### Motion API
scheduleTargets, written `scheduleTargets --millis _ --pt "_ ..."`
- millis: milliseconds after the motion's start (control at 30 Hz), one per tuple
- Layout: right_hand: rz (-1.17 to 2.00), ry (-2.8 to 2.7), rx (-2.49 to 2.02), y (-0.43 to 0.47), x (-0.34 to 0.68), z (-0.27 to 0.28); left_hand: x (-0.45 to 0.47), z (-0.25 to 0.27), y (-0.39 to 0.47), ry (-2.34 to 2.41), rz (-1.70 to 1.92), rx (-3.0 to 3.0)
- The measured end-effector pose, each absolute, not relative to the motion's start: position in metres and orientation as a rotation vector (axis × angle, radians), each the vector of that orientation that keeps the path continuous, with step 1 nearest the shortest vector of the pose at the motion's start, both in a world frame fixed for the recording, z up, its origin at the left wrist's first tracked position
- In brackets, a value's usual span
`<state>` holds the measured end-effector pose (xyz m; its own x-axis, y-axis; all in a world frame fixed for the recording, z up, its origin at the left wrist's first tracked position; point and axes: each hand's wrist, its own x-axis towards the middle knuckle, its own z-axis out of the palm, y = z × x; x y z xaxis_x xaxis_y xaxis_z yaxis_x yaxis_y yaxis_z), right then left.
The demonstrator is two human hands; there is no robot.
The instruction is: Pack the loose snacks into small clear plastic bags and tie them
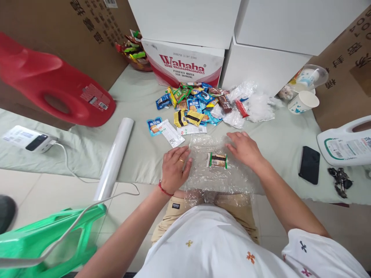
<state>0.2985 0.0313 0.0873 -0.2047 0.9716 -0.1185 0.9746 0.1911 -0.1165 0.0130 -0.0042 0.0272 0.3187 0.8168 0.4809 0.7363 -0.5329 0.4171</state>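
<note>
Head view: one snack (218, 160) is set on spread film (203, 177), seemingly not yet folded over; left hand (175, 166) at its nine o'clock, fingers together; right hand (245, 148) near three, thumb apart; the pile (197, 103) remains loose at twelve.

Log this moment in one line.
left hand: at clear film, left side | right hand: at film's right side | wrapped snack: on film, between hands
</note>
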Motion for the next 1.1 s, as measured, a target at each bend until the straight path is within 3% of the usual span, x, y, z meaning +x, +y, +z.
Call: scheduleTargets --millis 100,400,667,933,1100 --pt "-0.228 2.510 1.798 0.056 0.306 0.071 0.041 0.047 0.020 1.297 0.977 2.515" --pt "-0.453 2.597 1.707 0.070 0.307 0.067 0.102 0.044 0.112 0.967 0.265 2.596" --pt "-0.386 2.907 1.486 -0.005 0.317 0.080 0.058 0.069 0.067 0.689 0.196 2.788" --pt "-0.605 2.885 1.580 -0.065 0.333 0.052 0.035 0.026 0.006 0.562 0.257 2.723" --pt "-0.460 2.995 1.569 -0.118 0.329 0.047 0.037 0.010 0.002 0.638 0.332 2.718"
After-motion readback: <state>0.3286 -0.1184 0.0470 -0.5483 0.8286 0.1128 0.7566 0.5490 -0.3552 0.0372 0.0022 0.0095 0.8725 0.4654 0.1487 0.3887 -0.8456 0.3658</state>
